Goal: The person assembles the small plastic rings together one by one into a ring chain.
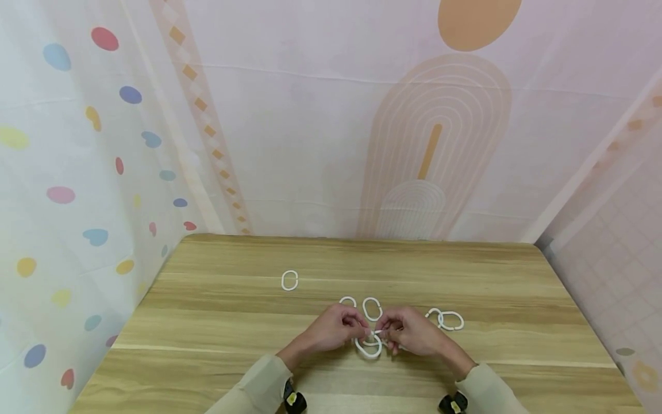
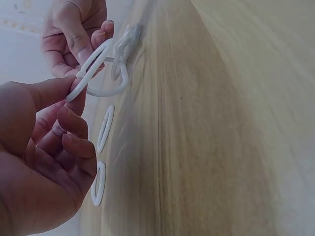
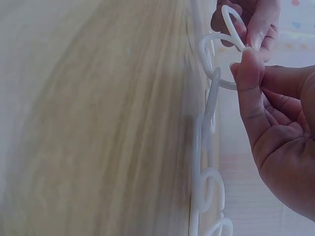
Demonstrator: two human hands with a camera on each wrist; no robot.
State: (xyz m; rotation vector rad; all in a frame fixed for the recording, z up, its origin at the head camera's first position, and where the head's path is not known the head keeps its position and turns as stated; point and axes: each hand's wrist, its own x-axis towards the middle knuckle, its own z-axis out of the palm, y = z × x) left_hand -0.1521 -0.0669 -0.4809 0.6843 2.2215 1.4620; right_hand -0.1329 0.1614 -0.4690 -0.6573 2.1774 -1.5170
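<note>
My left hand point(image 1: 338, 326) pinches a white oval plastic link point(image 2: 92, 70) between thumb and index finger. Opposite it, my right hand point(image 1: 411, 330) holds a second white link point(image 3: 204, 55) by its end. The two links meet between the fingertips, crossing each other in both wrist views; the exact contact point is partly covered by fingers. From the right hand's link hangs a joined chain point(image 3: 211, 103) of similar links, trailing down along the table in the right wrist view. In the head view, part of this chain point(image 1: 452, 321) lies right of the right hand.
The wooden table point(image 1: 233, 328) carries loose white links: one at the back left point(image 1: 283, 282), one just beyond the hands point(image 1: 365, 310), and another point(image 1: 347, 298) partly behind the left hand. Patterned curtains point(image 1: 289, 144) hang behind and beside the table.
</note>
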